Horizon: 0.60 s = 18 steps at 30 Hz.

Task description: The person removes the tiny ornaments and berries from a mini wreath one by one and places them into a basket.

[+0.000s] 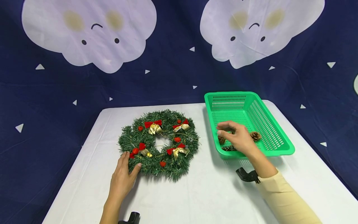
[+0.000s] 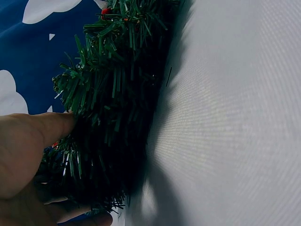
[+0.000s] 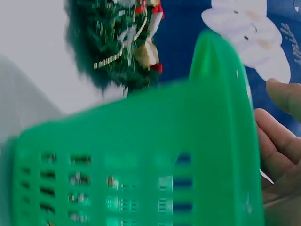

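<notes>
A green Christmas wreath [image 1: 173, 172] with red-and-gold bows and red berries lies on the white table. At its front left edge, my left hand [image 1: 121, 175] rests with fingers extended and thumb spread. The left wrist view shows the thumb [image 2: 59, 127] touching the wreath's green needles [image 2: 117, 89]. My right hand [image 1: 236, 136] is above the green basket [image 1: 279, 151], its thumb and fingers curved with a gap and no object seen between them. Pine cones lie in the basket, one [image 1: 255, 136] right of the hand and others [image 1: 229, 148] partly hidden below it.
The basket's tall slotted wall [image 3: 141, 141] stands beside the right hand. A white cloth covers the table [image 1: 190, 199]. Behind it hangs a dark blue backdrop [image 1: 173, 87] with clouds and small white triangles. Black wrist mounts [image 1: 247, 175] sit on both wrists.
</notes>
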Tool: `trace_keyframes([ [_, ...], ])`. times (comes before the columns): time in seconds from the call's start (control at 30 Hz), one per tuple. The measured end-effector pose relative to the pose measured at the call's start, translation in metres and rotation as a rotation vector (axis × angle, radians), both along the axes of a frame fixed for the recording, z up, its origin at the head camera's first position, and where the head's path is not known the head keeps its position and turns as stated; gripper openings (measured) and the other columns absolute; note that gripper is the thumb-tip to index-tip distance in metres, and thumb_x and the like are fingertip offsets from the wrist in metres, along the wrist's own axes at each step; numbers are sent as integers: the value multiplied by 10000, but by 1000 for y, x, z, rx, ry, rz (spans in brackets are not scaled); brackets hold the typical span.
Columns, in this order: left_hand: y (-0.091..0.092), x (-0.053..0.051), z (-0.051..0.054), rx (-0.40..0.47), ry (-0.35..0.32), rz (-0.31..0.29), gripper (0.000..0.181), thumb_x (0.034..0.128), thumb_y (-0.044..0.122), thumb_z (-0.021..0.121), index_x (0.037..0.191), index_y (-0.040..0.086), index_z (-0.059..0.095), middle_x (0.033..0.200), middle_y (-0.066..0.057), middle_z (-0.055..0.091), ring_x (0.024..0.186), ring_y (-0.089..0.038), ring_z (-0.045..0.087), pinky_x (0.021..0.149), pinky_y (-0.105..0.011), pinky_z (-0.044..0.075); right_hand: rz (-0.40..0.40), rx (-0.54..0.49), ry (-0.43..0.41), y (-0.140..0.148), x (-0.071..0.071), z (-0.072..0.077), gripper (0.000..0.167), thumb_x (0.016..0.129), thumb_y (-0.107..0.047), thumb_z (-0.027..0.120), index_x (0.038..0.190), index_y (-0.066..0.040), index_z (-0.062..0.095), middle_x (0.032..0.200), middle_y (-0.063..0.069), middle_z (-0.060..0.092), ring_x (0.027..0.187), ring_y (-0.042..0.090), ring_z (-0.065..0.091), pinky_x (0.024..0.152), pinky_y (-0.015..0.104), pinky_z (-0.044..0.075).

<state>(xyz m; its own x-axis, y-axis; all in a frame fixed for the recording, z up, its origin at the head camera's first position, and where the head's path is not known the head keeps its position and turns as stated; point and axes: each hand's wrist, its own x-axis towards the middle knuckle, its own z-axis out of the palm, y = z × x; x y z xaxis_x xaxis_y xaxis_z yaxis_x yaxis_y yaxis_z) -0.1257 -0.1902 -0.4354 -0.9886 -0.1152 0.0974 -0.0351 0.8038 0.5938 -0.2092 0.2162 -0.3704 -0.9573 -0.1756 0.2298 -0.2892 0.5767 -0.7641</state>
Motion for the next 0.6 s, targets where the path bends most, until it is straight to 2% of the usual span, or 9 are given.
trace_keyframes([
  [0.17,0,0,1,-3,-6,-1,729,945,388,544,1479,-11,250,1543,-209,220,1333,-475,340,1024,-627,349,8,-70,35,-17,4,-3,318,884,-273,666,1151,-101,652,1089,84,699,963,142,638,745,234,535],
  [0.4,0,1,1,-9,-9,2,732,945,396,541,1480,-8,249,1543,-208,221,1329,-476,345,1018,-627,355,32,-119,41,-43,10,-7,294,875,-256,678,1133,-117,662,1089,72,698,983,186,646,793,263,527],
  [0.6,1,0,1,-5,-15,4,732,945,392,543,1482,-5,244,1543,-206,220,1341,-465,334,1030,-619,348,39,-122,63,-60,15,-12,279,852,-258,704,1097,-127,682,1082,40,704,998,212,636,833,380,520],
])
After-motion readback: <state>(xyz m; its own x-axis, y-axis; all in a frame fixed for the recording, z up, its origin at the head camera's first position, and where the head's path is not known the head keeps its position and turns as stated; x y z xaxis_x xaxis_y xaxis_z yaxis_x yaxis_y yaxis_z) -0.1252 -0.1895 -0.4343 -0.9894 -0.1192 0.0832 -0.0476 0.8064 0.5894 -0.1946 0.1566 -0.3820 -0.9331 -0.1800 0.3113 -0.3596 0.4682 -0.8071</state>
